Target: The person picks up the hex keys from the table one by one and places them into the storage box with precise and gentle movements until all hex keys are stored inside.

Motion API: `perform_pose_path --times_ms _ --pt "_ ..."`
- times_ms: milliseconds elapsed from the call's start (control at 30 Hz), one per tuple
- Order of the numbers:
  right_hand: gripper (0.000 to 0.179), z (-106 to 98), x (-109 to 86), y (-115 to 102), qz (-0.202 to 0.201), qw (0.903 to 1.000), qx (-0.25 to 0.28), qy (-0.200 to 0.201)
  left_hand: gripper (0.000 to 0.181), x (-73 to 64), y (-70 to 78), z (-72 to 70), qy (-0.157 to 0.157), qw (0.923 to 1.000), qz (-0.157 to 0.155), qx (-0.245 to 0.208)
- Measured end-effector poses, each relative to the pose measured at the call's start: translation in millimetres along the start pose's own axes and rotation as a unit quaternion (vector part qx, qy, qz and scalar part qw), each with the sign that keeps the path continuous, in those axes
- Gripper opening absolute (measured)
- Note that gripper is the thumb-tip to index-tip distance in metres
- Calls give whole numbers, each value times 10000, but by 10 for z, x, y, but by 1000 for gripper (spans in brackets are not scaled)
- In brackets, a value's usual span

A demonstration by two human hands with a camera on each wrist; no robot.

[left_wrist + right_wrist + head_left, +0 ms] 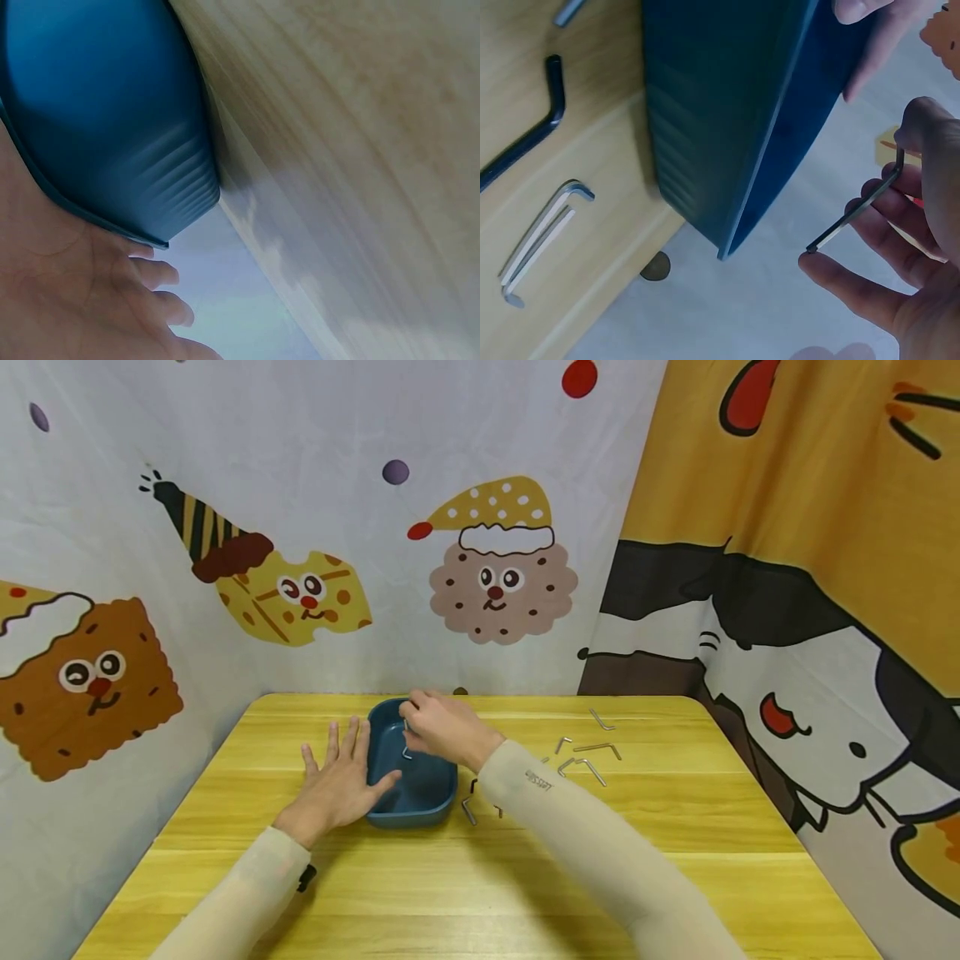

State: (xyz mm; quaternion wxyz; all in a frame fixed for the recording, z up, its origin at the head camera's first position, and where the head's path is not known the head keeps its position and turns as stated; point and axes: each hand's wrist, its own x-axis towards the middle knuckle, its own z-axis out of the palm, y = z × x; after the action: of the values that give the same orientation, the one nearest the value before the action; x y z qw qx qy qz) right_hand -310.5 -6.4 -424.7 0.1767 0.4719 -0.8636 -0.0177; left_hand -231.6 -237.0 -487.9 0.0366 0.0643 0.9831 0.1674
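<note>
A blue plastic bin stands on the table between the hands. Along its left side, my left hand lies with fingers spread and straight, the thumb reaching over the rim; the left wrist view shows the palm beside the bin's wall. Over the bin's far part, my right hand pinches a silver hex key by its bent end and long shaft. A small bent metal end shows below those fingers; whether it belongs to the held key, I cannot tell.
Several loose hex keys lie on the wooden table right of the bin. Among them, a black one and two silver ones are near the bin. A printed curtain hangs behind the table's far edge.
</note>
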Motion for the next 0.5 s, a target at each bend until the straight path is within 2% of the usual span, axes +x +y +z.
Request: perform_pose_path --times_ms 367,500 --pt "40 80 363 -130 415 9946 209 -928 120 -7 -4 8 -56 10000 -34 62" --pt "40 155 446 -125 573 9919 294 -1098 120 -4 2 -1 -36 10000 -13 38"
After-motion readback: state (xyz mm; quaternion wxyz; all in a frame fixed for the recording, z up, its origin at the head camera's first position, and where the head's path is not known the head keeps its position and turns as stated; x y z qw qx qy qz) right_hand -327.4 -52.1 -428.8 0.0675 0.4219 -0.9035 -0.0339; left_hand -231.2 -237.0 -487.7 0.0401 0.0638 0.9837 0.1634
